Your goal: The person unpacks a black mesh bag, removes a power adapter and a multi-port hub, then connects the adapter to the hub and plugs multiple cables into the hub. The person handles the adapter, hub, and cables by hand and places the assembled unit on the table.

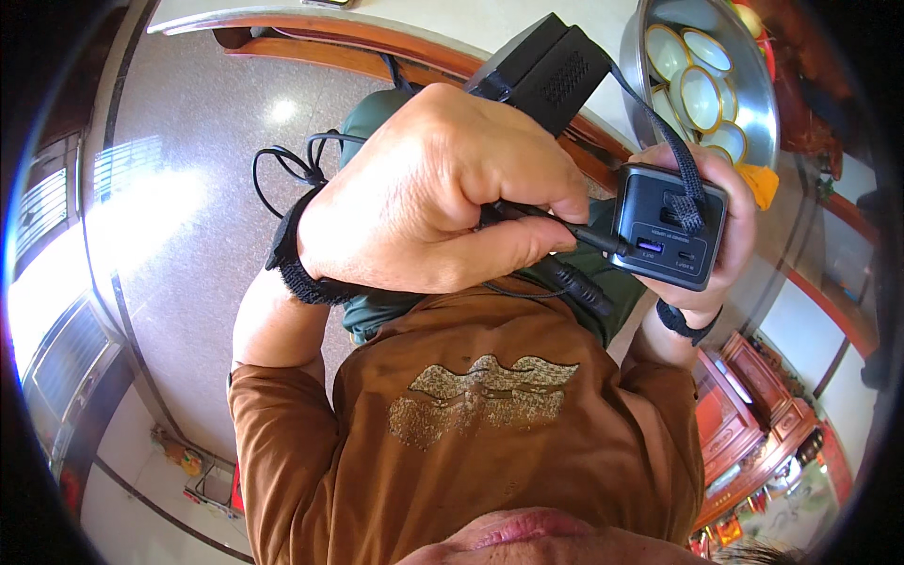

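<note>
I look down from the head camera and both hands are close under it, in front of the brown shirt [471, 433]. The right hand [725, 235] has its grip wrapped around a small dark grey charger block [670, 226], held in the air at chest height, with the port side turned to me. A woven black strap [683, 165] runs over the top of the block. The left hand [433, 198] is clenched on a thin black cable [537, 215], thumb and fingers pinching it just behind the plug [603, 240], and the plug tip is touching the left side of the block. I cannot tell if it is already seated in a socket.

Behind the hands there is a black box-shaped device [551, 66], and more cable loops [292, 165] hang near the left wrist band [292, 259]. A steel bowl with small gold-rimmed dishes [702, 85] stands on the bench [527, 24] at the upper right.

I think the main risk is the angle of the plug: if it goes in tilted, it can slip off the block or bend. The loose loops could also catch on the wrist band and pull the plug back. The block is held only from one side, so a hard push may turn it in the grip.
</note>
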The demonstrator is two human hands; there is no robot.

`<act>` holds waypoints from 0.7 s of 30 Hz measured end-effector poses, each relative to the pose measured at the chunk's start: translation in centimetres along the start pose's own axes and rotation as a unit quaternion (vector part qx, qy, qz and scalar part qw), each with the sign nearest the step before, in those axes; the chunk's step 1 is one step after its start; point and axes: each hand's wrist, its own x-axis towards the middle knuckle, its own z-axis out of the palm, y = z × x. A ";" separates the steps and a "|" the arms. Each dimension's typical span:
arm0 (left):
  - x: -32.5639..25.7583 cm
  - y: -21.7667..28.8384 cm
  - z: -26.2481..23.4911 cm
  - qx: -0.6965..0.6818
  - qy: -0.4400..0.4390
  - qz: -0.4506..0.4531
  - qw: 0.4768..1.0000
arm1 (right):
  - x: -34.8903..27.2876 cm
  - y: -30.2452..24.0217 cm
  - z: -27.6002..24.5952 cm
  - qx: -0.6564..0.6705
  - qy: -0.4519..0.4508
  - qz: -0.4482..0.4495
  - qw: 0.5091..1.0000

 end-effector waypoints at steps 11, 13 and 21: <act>-0.2 -0.1 0.4 -0.019 -0.011 -0.011 1.000 | -0.3 -1.3 -0.2 -0.149 -0.023 -0.001 0.989; -0.2 -0.1 0.7 0.002 0.001 -0.004 1.000 | -0.3 -1.7 0.0 -0.148 -0.021 0.030 0.988; -0.2 -0.4 1.3 0.040 0.012 -0.010 0.999 | 0.7 -3.0 0.0 -0.158 -0.069 0.083 0.982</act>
